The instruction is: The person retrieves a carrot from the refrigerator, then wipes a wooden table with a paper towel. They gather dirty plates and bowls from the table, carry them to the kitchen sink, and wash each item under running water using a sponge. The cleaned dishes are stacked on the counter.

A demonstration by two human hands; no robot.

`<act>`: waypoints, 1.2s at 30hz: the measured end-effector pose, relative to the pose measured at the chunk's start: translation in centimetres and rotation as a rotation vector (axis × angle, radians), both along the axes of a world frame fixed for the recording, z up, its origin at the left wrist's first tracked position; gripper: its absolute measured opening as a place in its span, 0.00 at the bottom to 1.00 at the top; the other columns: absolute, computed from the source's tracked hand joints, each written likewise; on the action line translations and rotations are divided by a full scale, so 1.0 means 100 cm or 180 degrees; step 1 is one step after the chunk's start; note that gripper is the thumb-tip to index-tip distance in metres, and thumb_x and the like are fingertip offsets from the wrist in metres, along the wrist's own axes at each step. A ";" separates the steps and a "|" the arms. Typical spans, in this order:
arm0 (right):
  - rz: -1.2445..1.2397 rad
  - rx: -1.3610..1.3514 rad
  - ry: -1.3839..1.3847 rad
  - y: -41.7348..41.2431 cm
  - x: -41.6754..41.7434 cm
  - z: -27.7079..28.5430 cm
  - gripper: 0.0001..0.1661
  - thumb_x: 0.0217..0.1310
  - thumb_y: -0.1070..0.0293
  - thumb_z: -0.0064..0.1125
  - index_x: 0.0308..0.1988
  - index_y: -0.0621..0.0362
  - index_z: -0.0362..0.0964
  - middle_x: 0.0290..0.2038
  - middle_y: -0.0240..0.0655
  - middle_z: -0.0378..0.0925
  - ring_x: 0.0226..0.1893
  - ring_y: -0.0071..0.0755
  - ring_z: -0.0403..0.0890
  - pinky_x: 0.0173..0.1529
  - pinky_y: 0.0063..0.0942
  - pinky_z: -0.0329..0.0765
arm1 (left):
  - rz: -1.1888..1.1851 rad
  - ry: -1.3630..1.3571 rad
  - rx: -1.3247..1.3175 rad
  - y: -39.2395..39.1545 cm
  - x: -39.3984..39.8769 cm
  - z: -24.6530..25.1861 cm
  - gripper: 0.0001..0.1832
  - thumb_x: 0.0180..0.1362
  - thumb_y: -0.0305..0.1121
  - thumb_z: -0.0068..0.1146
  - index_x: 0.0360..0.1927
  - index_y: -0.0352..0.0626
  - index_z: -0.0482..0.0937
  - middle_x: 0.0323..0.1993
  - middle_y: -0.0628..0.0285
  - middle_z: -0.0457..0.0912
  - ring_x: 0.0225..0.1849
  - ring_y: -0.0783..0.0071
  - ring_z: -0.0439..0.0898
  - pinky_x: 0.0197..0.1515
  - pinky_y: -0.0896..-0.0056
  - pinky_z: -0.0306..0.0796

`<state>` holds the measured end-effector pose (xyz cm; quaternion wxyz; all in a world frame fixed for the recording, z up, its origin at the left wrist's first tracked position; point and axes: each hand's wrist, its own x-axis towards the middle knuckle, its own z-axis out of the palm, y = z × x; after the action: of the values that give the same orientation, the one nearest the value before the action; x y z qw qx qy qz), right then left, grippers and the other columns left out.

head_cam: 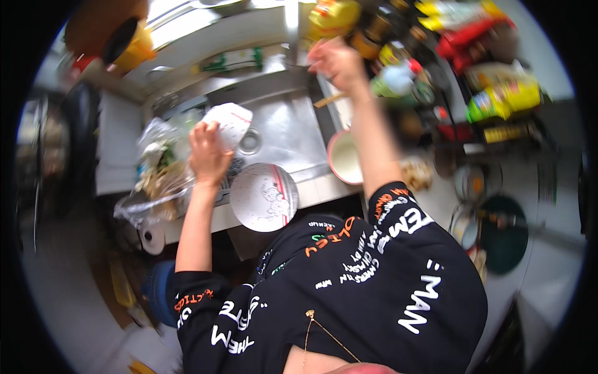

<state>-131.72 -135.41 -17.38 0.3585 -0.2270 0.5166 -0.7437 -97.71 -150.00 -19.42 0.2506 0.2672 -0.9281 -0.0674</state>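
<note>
My left hand [209, 152] holds a white dish with a red stripe [230, 122], tilted over the left part of the stainless steel sink [289, 121] near its drain. A round patterned plate [264, 197] rests at the sink's front edge, close to my body. My right hand [337, 64], blurred, is raised beyond the sink's right edge near the faucet and some bottles; whether it holds anything cannot be told. A wooden stick-like utensil [331, 99] lies below it at the sink's edge. A bowl with a pink rim [345, 158] sits beside my right forearm, which partly hides it.
Plastic bags with food scraps [163, 173] lie left of the sink. A blue and green bottle [397, 78] and other containers crowd the right side, near a shelf with a yellow packet [509, 100]. A paper roll [152, 237] is at the lower left.
</note>
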 end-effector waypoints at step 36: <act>-0.4777 0.1474 -0.2195 0.541 0.140 -0.230 0.17 0.60 0.72 0.30 0.37 0.70 0.66 0.31 0.46 0.75 0.22 0.28 0.74 0.18 0.13 0.68 | 0.0506 -0.1219 0.2343 0.026 0.094 -0.170 0.20 0.52 0.31 0.53 0.50 0.40 0.72 0.40 0.50 0.80 0.40 0.52 0.79 0.46 0.59 0.71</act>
<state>-117.77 -81.35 -40.39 -0.0541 0.4926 0.5311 -0.6873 -88.35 -147.38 -36.39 -0.0342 0.4174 -0.8483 -0.3239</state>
